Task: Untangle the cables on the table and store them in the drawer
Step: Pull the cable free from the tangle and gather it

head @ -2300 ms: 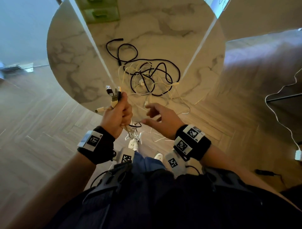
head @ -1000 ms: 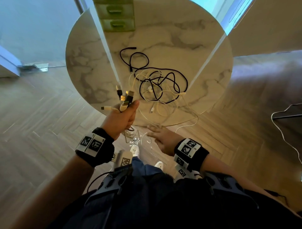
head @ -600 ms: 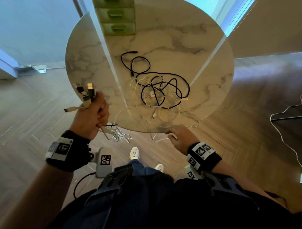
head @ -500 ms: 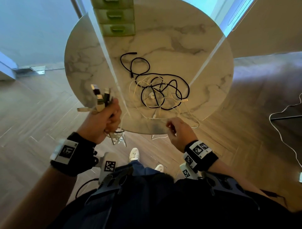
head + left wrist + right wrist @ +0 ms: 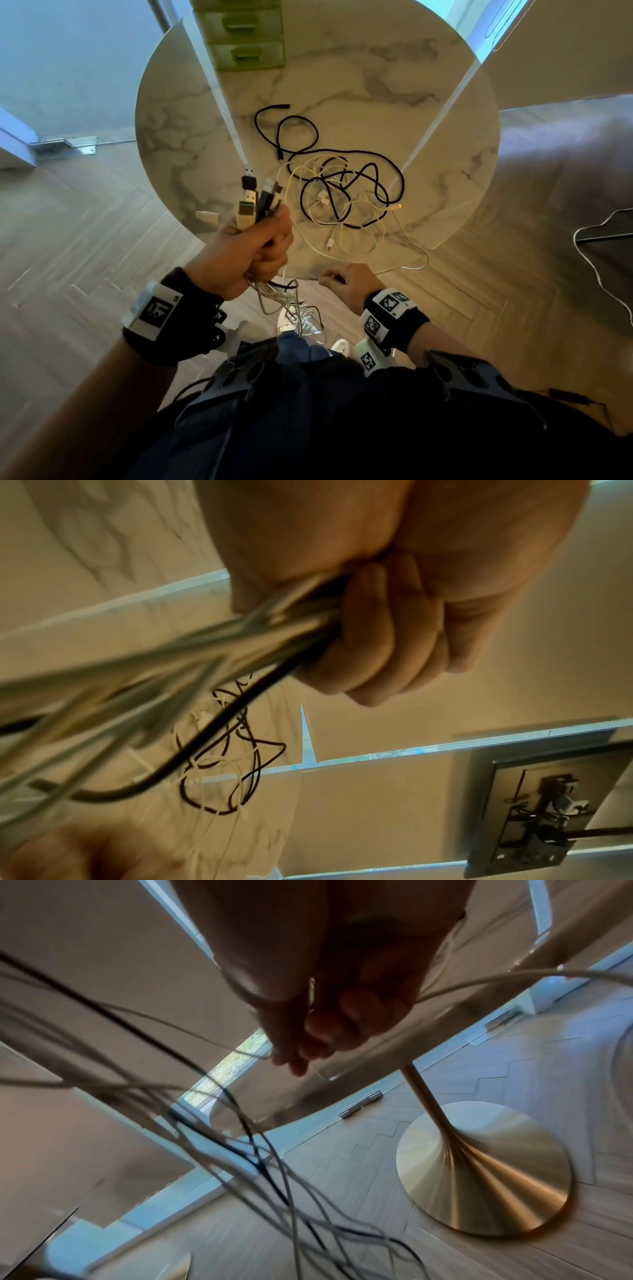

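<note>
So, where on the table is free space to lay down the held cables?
Bare marble table lies right of the green drawer unit, beyond the cable tangle, and along the left rim. The centre and near edge are crowded: white strands run to the right hand. The left hand grips the bundle.

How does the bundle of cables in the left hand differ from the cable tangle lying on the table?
The bundle of cables is gripped in the left hand, plug ends gathered upward, cords hanging below the fist; the cable tangle lies loose on the marble table, untouched by that hand. The bundle runs side by side; the tangle loops and crosses over itself. Both mix black and white cables.
</note>
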A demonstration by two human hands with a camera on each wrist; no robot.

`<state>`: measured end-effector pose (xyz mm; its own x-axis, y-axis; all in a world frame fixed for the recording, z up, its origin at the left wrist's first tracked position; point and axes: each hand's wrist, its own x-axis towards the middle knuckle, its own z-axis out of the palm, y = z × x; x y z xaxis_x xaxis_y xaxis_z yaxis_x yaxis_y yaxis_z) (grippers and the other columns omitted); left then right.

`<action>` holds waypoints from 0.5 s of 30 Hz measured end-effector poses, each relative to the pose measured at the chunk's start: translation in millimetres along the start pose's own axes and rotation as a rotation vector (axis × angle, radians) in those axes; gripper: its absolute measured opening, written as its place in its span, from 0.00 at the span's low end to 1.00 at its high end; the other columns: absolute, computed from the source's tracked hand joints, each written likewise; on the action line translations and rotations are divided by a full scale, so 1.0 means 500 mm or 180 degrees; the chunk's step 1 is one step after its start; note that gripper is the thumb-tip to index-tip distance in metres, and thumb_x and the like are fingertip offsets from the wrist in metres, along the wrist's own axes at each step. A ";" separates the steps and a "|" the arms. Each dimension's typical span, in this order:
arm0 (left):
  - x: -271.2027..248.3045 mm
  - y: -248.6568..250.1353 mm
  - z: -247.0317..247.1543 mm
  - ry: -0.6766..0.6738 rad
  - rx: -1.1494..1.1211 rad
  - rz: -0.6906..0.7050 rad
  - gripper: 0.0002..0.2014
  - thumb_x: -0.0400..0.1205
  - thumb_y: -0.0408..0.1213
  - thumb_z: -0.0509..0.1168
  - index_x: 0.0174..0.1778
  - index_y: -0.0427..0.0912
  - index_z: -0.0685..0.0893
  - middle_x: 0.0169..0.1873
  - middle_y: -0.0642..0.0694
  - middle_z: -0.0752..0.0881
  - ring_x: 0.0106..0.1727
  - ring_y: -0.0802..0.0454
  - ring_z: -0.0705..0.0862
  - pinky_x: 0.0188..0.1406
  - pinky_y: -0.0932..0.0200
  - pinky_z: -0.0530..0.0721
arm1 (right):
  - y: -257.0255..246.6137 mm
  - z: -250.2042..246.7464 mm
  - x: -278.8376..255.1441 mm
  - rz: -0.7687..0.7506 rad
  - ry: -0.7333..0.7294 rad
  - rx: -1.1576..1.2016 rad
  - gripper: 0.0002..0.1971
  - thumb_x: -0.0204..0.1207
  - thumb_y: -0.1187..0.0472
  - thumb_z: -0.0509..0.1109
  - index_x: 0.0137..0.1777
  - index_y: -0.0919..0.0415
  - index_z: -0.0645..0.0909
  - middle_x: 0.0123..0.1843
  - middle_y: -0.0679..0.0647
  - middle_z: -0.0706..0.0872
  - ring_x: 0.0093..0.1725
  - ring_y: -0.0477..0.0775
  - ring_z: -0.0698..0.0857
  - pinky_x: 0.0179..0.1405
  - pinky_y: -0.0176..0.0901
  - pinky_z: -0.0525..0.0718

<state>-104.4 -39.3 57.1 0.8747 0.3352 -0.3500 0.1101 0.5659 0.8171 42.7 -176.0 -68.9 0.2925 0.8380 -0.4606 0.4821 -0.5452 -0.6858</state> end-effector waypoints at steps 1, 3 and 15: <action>0.000 0.005 -0.003 0.0048 0.0001 0.0033 0.20 0.84 0.42 0.55 0.24 0.46 0.71 0.16 0.54 0.65 0.14 0.62 0.60 0.13 0.73 0.58 | 0.007 0.000 -0.016 -0.0042 -0.0104 0.0024 0.10 0.77 0.56 0.68 0.52 0.59 0.86 0.46 0.55 0.88 0.46 0.51 0.83 0.50 0.40 0.77; 0.002 0.004 -0.006 0.0282 0.0208 0.0067 0.19 0.84 0.44 0.58 0.25 0.47 0.71 0.17 0.52 0.65 0.14 0.61 0.60 0.13 0.72 0.58 | 0.020 -0.003 -0.049 -0.0028 -0.0093 0.0186 0.08 0.77 0.58 0.69 0.50 0.60 0.87 0.45 0.56 0.89 0.45 0.51 0.84 0.48 0.36 0.76; 0.039 -0.195 0.052 0.0388 0.2681 -0.0449 0.03 0.80 0.40 0.68 0.47 0.47 0.83 0.35 0.56 0.85 0.38 0.62 0.83 0.39 0.68 0.78 | 0.026 -0.026 -0.130 -0.0543 -0.0165 0.0630 0.06 0.78 0.61 0.69 0.52 0.59 0.84 0.32 0.42 0.80 0.32 0.34 0.77 0.37 0.24 0.72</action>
<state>-85.9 -107.7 -17.5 0.7751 0.4096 -0.4811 0.5694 -0.1227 0.8129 40.4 -237.3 -40.5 0.1758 0.9187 -0.3536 0.3483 -0.3940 -0.8505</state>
